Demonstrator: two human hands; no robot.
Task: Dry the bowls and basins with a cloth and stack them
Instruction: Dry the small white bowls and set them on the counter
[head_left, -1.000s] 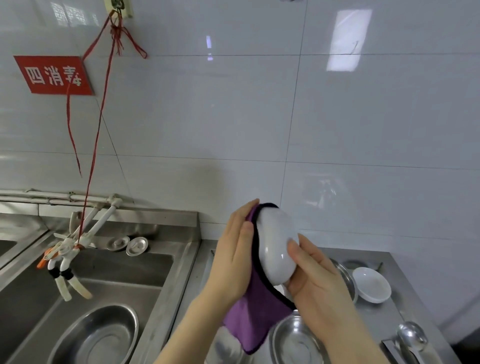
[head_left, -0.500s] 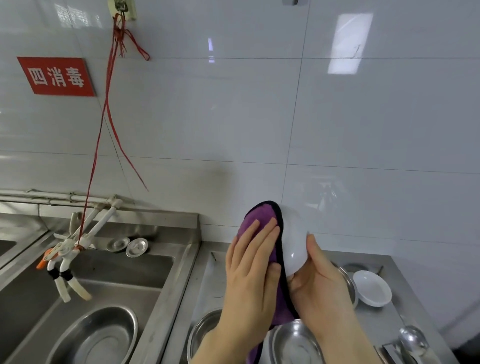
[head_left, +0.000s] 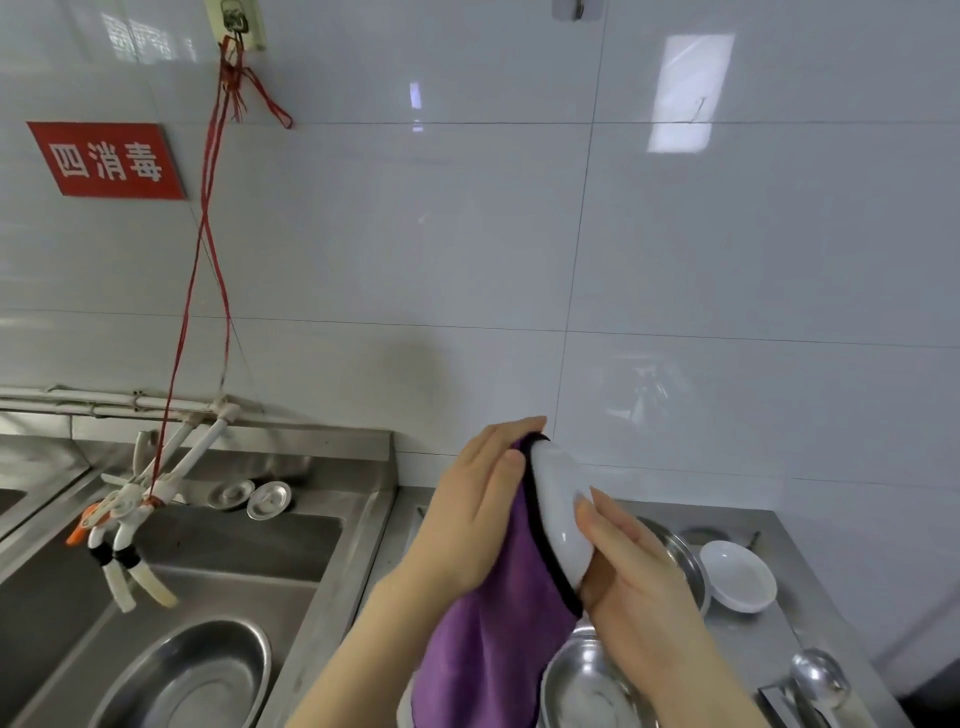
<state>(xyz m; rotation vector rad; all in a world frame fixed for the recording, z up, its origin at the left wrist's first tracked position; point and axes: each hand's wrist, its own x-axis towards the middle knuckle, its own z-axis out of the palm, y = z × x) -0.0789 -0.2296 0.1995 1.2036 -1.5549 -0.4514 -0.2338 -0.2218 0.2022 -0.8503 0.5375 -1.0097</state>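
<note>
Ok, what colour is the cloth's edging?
Black trim on the purple cloth, clearest in the head view.

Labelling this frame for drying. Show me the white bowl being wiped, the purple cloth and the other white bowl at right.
held white bowl (head_left: 558, 512): head view, curved outer side.
purple cloth (head_left: 493, 644): head view, hanging lower fold.
resting white bowl (head_left: 737, 574): head view, inner hollow.
</note>
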